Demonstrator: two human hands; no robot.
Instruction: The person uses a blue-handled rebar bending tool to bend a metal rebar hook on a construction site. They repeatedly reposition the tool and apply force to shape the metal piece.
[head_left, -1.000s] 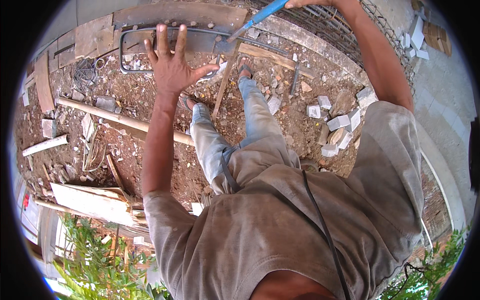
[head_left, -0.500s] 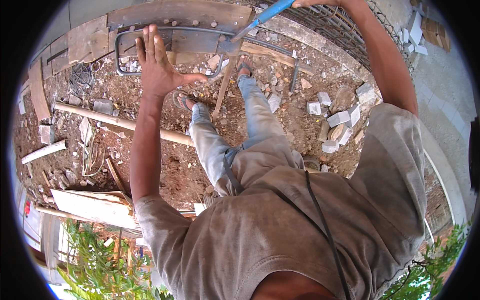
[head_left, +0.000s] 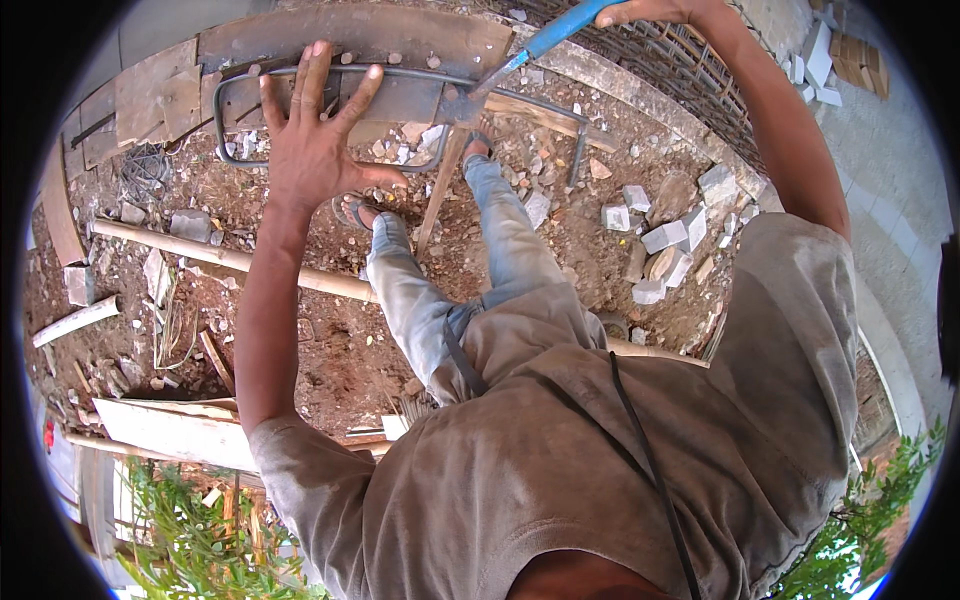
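Note:
My left hand (head_left: pixel 310 150) is open, its fingers spread over a bent steel rod (head_left: pixel 217 110) that forms a long, rounded rectangular loop. The palm faces down; whether it touches the rod or board beneath cannot be made out. My right hand (head_left: pixel 655 12) is closed around the upper end of a blue-handled rebar bender (head_left: pixel 560 32). The bender slants down to the left, its metal end at the rod near the board's right end. Beyond it the rod runs right, then turns toward me. Several pegs stand in the wooden bench board (head_left: pixel 450 35) along the loop.
Broken white blocks (head_left: pixel 665 237) lie on the rubble-strewn soil at right. A steel-bar cage (head_left: pixel 670 65) lies behind the bender. A bamboo pole (head_left: pixel 240 262) crosses the ground at left, near a wire coil (head_left: pixel 146 172). A wooden prop (head_left: pixel 438 195) stands between my feet.
My left hand's fingers have spread wider, and the hand sits slightly lower and farther left in view. The right hand still grips the bender, which has shifted slightly to the right.

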